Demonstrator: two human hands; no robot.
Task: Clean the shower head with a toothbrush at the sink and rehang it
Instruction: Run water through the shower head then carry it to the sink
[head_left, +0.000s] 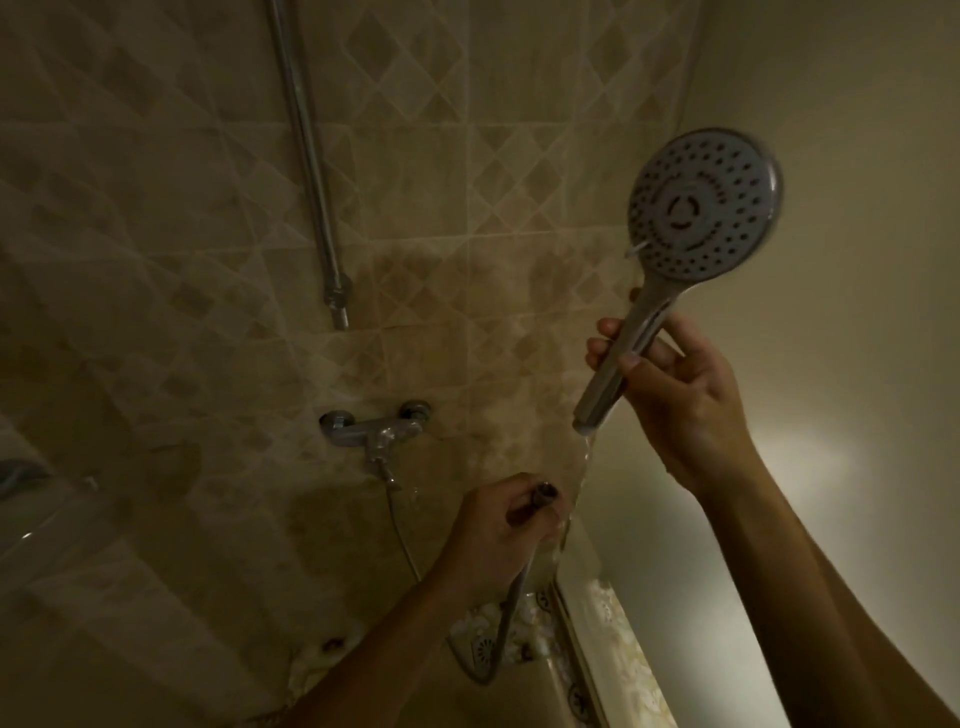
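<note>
The right hand (675, 395) holds the one shower head (701, 208) by its handle, up high on the right. The left hand (493, 535) grips the end of the one hose (511, 597), lower down. Water runs from the handle's open bottom, and one tap (374, 428) sits on the tiled wall (156, 208).

Shower head (704, 205) in my right hand (675, 384): matt grey plastic-looking face, glossy chrome-look rim and handle. Hose (506, 613) in my left hand (498, 530): dull ribbed metal, dark end fitting. Mixer tap (371, 428), left of the shower head: polished metal. Riser rail (306, 150) above the tap: smooth chrome. Wall tiles (156, 208) behind the tap: beige, glazed, low sheen.
</note>
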